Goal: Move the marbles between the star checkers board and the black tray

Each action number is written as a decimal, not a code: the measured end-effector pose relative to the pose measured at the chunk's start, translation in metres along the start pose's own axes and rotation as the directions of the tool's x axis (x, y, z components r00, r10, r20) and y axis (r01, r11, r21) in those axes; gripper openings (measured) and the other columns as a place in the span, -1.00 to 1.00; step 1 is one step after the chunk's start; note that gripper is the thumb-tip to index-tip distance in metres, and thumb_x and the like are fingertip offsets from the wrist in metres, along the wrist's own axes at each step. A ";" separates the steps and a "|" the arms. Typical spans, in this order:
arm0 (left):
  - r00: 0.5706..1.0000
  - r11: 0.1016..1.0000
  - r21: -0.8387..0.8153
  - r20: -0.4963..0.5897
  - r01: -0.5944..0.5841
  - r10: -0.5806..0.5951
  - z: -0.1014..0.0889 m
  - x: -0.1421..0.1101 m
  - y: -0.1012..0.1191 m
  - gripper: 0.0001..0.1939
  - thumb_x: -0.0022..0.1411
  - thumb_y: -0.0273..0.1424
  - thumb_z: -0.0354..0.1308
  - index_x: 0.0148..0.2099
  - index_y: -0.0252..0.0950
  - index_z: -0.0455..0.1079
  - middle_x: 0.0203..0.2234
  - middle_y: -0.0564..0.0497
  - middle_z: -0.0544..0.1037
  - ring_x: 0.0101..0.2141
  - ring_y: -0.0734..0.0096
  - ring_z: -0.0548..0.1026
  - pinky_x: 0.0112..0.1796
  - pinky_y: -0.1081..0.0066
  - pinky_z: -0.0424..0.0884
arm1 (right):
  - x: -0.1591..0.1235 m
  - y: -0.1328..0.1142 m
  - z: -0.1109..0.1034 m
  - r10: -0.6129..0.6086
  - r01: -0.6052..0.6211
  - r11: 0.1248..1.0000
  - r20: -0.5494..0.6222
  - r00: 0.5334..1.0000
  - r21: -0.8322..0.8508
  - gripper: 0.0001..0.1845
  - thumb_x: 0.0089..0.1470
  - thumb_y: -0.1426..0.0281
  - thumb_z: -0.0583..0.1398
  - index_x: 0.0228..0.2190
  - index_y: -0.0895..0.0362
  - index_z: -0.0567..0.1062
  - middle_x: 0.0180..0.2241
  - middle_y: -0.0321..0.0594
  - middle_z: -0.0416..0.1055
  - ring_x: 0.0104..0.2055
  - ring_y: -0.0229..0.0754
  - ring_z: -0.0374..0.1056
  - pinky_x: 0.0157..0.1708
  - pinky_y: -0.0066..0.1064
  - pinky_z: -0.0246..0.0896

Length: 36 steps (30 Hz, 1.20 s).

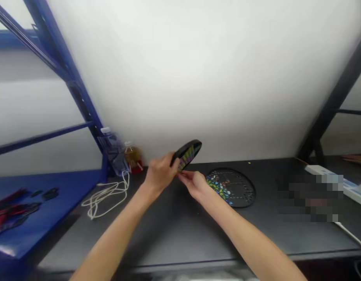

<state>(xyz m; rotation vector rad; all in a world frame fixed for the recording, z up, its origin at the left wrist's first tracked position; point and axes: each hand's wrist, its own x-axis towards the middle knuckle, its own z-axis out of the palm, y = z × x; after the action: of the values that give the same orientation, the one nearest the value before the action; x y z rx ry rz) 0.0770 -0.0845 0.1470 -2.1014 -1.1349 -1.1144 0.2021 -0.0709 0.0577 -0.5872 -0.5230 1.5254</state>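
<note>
Up above the worktop [168, 238], a black oval bead board [187, 153] is tilted on edge, its coloured face angled toward the wearer, seemingly for a look at it. The left hand [159, 173] pinches its lower rim, while the right hand [192, 184], fingers together, sits just beneath; whether it touches, I cannot tell. A round pegboard [231, 188] lies flat near the back edge.

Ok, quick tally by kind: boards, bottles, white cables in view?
Bead boards: 2 (held board, lying board)
Bottles: 2 (clear bottle, amber bottle)
White cables: 2 (coiled cable, cable at right)
Total: 6
</note>
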 end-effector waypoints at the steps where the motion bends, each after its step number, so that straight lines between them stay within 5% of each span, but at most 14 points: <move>1: 0.993 0.994 -0.019 -0.043 0.110 -0.111 -0.002 0.006 -0.008 -0.75 0.24 -0.33 0.05 -0.25 -0.34 0.52 -0.50 -0.06 0.58 -0.48 0.35 0.53 -0.38 0.45 0.39 | -0.007 -0.003 -0.002 0.033 -0.033 0.999 -0.023 0.999 0.013 -0.85 -0.03 0.61 0.10 -0.37 0.25 0.43 -0.45 -0.04 0.51 -0.25 -0.05 0.49 -0.04 -0.21 0.39; 4: 0.911 0.908 -0.167 -0.091 0.384 -0.402 0.001 0.018 -0.041 -0.72 0.16 -0.27 0.10 -0.26 -0.34 0.54 -0.45 -0.04 0.60 -0.41 0.32 0.53 -0.31 0.43 0.39 | -0.024 -0.030 -0.017 0.017 -0.006 0.984 0.058 0.998 -0.180 -0.90 0.02 0.56 0.16 -0.33 0.28 0.42 -0.37 0.03 0.54 -0.26 -0.06 0.51 -0.05 -0.22 0.39; 7: 0.742 0.675 -0.379 0.049 0.633 -0.669 0.025 0.010 -0.084 -0.71 0.04 -0.25 0.15 -0.36 -0.40 0.53 -0.55 0.00 0.56 -0.46 0.32 0.51 -0.39 0.45 0.39 | -0.023 -0.074 -0.055 -0.173 0.217 0.872 0.139 0.975 -0.438 -0.79 0.07 0.35 0.23 -0.26 0.18 0.37 -0.35 -0.06 0.55 -0.33 -0.10 0.51 -0.19 -0.22 0.42; 9: 0.563 0.376 -0.510 0.283 0.774 -0.776 0.049 -0.007 -0.108 -0.74 -0.04 -0.29 0.18 -0.39 -0.41 0.50 -0.61 0.01 0.52 -0.52 0.33 0.48 -0.47 0.44 0.39 | -0.011 -0.105 -0.093 -0.290 0.320 0.708 0.153 0.945 -0.630 -0.74 0.07 0.26 0.23 -0.25 0.14 0.34 -0.37 -0.14 0.55 -0.36 -0.13 0.50 -0.25 -0.24 0.41; 11: 0.361 0.053 -0.506 0.535 0.861 -0.764 0.072 -0.027 -0.125 -0.77 -0.14 -0.34 0.24 -0.45 -0.43 0.46 -0.65 -0.01 0.49 -0.56 0.31 0.46 -0.51 0.39 0.40 | 0.004 -0.132 -0.133 -0.315 0.328 0.465 0.193 0.929 -0.822 -0.76 0.07 0.23 0.21 -0.29 0.13 0.37 -0.39 -0.17 0.54 -0.37 -0.14 0.48 -0.27 -0.25 0.39; 13: 0.256 -0.069 -0.424 0.660 0.903 -0.706 0.088 -0.044 -0.135 -0.79 -0.22 -0.38 0.29 -0.49 -0.43 0.44 -0.67 -0.04 0.47 -0.59 0.30 0.45 -0.53 0.36 0.42 | 0.017 -0.150 -0.169 -0.311 0.300 0.151 0.243 0.919 -0.942 -0.80 0.02 0.25 0.23 -0.37 0.13 0.44 -0.39 -0.19 0.53 -0.34 -0.14 0.45 -0.25 -0.27 0.34; 15: 0.251 -0.050 -0.381 0.697 0.923 -0.671 0.095 -0.057 -0.140 -0.79 -0.24 -0.39 0.31 -0.50 -0.42 0.44 -0.65 -0.05 0.49 -0.60 0.32 0.45 -0.55 0.38 0.41 | 0.024 -0.161 -0.194 -0.308 0.283 -0.108 0.303 0.902 -0.953 -0.85 -0.01 0.29 0.23 -0.40 0.12 0.50 -0.37 -0.20 0.53 -0.31 -0.13 0.43 -0.22 -0.29 0.29; 18: 0.282 0.021 -0.340 0.743 0.940 -0.607 0.095 -0.067 -0.141 -0.79 -0.21 -0.36 0.30 -0.52 -0.41 0.43 -0.64 -0.04 0.50 -0.60 0.36 0.45 -0.57 0.43 0.37 | 0.020 -0.167 -0.210 -0.200 0.288 -0.257 0.342 0.918 -0.922 -0.85 -0.03 0.33 0.21 -0.39 0.11 0.55 -0.38 -0.21 0.52 -0.34 -0.15 0.40 -0.28 -0.34 0.25; 24: 0.395 0.235 -0.318 0.768 0.919 -0.505 0.097 -0.078 -0.135 -0.81 -0.12 -0.31 0.21 -0.55 -0.36 0.42 -0.68 0.04 0.44 -0.62 0.42 0.38 -0.59 0.48 0.28 | 0.004 -0.164 -0.201 -0.046 0.327 -0.265 0.351 0.935 -0.907 -0.87 0.00 0.37 0.19 -0.41 0.11 0.55 -0.39 -0.23 0.53 -0.34 -0.17 0.39 -0.28 -0.39 0.24; 29: 0.585 0.664 -0.183 0.673 0.725 -0.452 0.098 -0.080 -0.131 -0.78 -0.03 -0.30 0.13 -0.45 -0.32 0.55 -0.58 0.01 0.55 -0.47 0.34 0.47 -0.44 0.46 0.31 | 0.005 -0.161 -0.200 -0.012 0.358 -0.267 0.374 0.927 -0.895 -0.85 -0.04 0.43 0.17 -0.38 0.11 0.55 -0.38 -0.22 0.52 -0.34 -0.18 0.39 -0.28 -0.38 0.26; 33: 0.725 0.886 -0.106 0.623 0.452 -0.295 0.097 -0.078 -0.130 -0.75 0.03 -0.32 0.08 -0.41 -0.29 0.58 -0.51 -0.05 0.59 -0.42 0.32 0.50 -0.33 0.44 0.33 | 0.007 -0.168 -0.209 -0.104 0.334 -0.234 0.365 0.925 -0.913 -0.72 -0.04 0.45 0.16 -0.23 0.11 0.52 -0.35 -0.22 0.51 -0.34 -0.20 0.39 -0.28 -0.40 0.28; 36: 0.763 0.931 -0.116 0.613 0.345 -0.207 0.097 -0.079 -0.128 -0.73 0.04 -0.32 0.08 -0.35 -0.29 0.59 -0.43 -0.06 0.60 -0.39 0.32 0.50 -0.30 0.44 0.36 | 0.012 -0.174 -0.220 -0.266 0.269 -0.279 0.344 0.901 -0.922 -0.75 0.00 0.44 0.12 -0.24 0.11 0.52 -0.33 -0.20 0.51 -0.31 -0.18 0.40 -0.23 -0.37 0.27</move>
<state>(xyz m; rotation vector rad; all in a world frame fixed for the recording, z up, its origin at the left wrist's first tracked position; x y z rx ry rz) -0.0157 0.0193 0.0341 -2.6267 -1.7286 -0.7268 0.4774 -0.0587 0.0027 -1.5735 -1.8537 0.2105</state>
